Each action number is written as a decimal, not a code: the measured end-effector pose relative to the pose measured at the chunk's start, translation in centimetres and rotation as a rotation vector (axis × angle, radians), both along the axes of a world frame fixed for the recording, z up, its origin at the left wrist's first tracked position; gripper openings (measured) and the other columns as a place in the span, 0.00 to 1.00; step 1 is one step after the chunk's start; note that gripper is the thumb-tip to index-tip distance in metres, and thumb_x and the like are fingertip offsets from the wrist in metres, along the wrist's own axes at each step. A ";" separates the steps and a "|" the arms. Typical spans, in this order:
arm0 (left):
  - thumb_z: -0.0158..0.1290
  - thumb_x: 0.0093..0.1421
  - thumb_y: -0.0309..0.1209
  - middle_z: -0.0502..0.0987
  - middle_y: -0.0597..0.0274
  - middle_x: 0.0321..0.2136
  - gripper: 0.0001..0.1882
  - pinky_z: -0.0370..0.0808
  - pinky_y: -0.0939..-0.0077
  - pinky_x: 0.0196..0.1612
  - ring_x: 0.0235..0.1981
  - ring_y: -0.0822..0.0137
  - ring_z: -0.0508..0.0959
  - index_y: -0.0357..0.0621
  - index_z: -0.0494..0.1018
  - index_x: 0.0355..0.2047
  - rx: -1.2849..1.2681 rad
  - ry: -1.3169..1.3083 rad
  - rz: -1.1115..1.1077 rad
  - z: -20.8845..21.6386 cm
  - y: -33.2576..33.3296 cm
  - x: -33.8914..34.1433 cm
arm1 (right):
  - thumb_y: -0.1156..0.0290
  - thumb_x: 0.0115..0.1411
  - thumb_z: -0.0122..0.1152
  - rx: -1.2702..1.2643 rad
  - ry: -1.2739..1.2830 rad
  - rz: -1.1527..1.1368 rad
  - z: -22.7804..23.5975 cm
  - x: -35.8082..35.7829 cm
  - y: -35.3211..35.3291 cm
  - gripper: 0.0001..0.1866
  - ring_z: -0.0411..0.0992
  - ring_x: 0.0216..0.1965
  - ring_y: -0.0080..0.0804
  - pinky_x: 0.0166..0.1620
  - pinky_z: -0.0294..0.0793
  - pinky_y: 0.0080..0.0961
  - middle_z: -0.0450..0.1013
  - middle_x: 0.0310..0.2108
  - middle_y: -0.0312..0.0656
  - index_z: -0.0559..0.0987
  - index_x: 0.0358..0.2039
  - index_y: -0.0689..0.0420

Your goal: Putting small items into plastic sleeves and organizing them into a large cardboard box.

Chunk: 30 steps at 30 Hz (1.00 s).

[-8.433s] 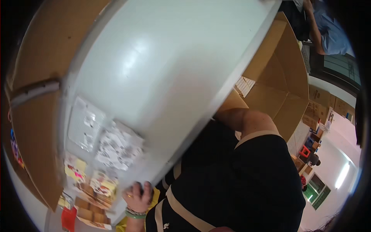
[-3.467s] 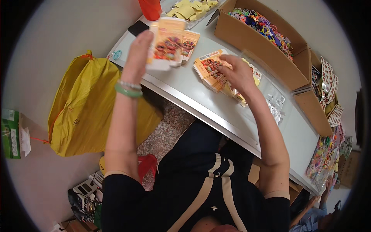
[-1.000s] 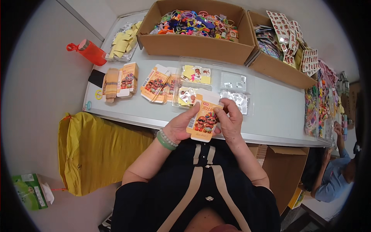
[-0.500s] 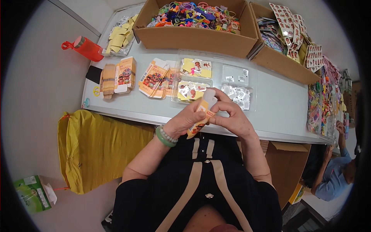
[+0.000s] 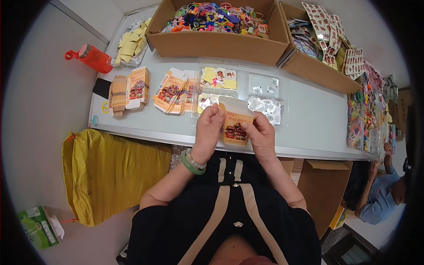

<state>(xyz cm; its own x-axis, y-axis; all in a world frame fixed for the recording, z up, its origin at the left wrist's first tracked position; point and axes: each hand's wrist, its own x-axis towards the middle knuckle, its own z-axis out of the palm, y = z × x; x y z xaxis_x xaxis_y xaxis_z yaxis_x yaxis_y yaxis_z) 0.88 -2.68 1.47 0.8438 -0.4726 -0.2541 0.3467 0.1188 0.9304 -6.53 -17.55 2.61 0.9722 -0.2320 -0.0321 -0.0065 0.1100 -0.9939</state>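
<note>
Between my two hands is a small orange carton (image 5: pixel 236 129) with cartoon figures on its front and a pale flap raised at its top. My left hand (image 5: pixel 209 130) grips its left upper edge, thumb along the side. My right hand (image 5: pixel 261 134) pinches the right edge with its thumb on the front. The carton is held upright over the table's near edge. Just beyond lies a clear plastic divided tray (image 5: pixel 286 99) holding yellow cards, sticker pieces (image 5: pixel 219 77) and small silver packets (image 5: pixel 265 107). Left of the tray is a fanned pile of flat orange cartons (image 5: pixel 170 92).
More stacked cartons (image 5: pixel 138 88), a red bottle (image 5: pixel 95 58) and a black pad (image 5: pixel 102 88) sit at left. Behind stand a large cardboard box (image 5: pixel 221 46) of colourful trinkets and another box (image 5: pixel 318 68) with sticker sheets. A yellow sack (image 5: pixel 115 174) stands below left; a co-worker (image 5: pixel 382 198) is at right.
The carton has turned from a tilted, edge-on position to show its front. My left hand has shifted to its upper left edge, and my right hand to its right edge.
</note>
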 end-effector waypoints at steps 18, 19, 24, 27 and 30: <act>0.44 0.66 0.33 0.71 0.61 0.47 0.19 0.69 0.78 0.49 0.47 0.74 0.70 0.36 0.61 0.54 -0.193 -0.095 -0.240 0.9 0.1 -0.5 | 0.79 0.55 0.57 0.327 0.003 -0.079 -0.8 0.0 -0.1 0.23 0.70 0.40 0.21 0.46 0.69 0.20 0.73 0.39 0.38 0.68 0.53 0.61; 0.44 0.66 0.33 0.71 0.61 0.47 0.19 0.69 0.78 0.49 0.47 0.74 0.70 0.36 0.61 0.54 -0.194 -0.095 -0.240 1.1 0.1 -0.4 | 0.79 0.55 0.57 0.327 0.003 -0.079 -0.6 -0.1 0.1 0.23 0.70 0.40 0.21 0.46 0.69 0.20 0.73 0.39 0.38 0.68 0.53 0.61; 0.45 0.63 0.25 0.72 0.61 0.45 0.22 0.69 0.80 0.48 0.45 0.74 0.71 0.36 0.57 0.58 -0.249 -0.134 0.005 0.8 0.3 -1.0 | 0.82 0.57 0.54 -0.139 -0.038 -0.007 -0.3 -0.6 -0.2 0.28 0.70 0.42 0.24 0.45 0.70 0.20 0.71 0.42 0.39 0.62 0.58 0.58; 0.47 0.62 0.22 0.72 0.61 0.44 0.24 0.70 0.80 0.47 0.43 0.74 0.72 0.37 0.57 0.58 -0.224 -0.242 0.089 0.5 0.5 -1.6 | 0.82 0.55 0.56 0.119 -0.022 0.082 -0.7 -0.2 -0.5 0.22 0.69 0.41 0.23 0.44 0.70 0.19 0.70 0.41 0.38 0.66 0.51 0.59; 0.47 0.61 0.21 0.72 0.59 0.43 0.23 0.70 0.82 0.44 0.40 0.75 0.73 0.37 0.58 0.57 0.127 -0.682 0.015 -0.3 1.3 -1.8 | 0.82 0.53 0.58 0.218 -0.009 0.121 -0.6 -0.3 -1.2 0.16 0.70 0.40 0.22 0.42 0.71 0.18 0.71 0.38 0.36 0.70 0.43 0.59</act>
<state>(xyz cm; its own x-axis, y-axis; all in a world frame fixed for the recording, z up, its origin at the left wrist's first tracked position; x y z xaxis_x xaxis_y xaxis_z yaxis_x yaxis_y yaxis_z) -0.89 -1.36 1.13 0.8410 -0.4611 0.2830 -0.3217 -0.0056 0.9468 -6.79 -18.80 2.02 0.9930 -0.1023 -0.0597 -0.0239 0.3206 -0.9469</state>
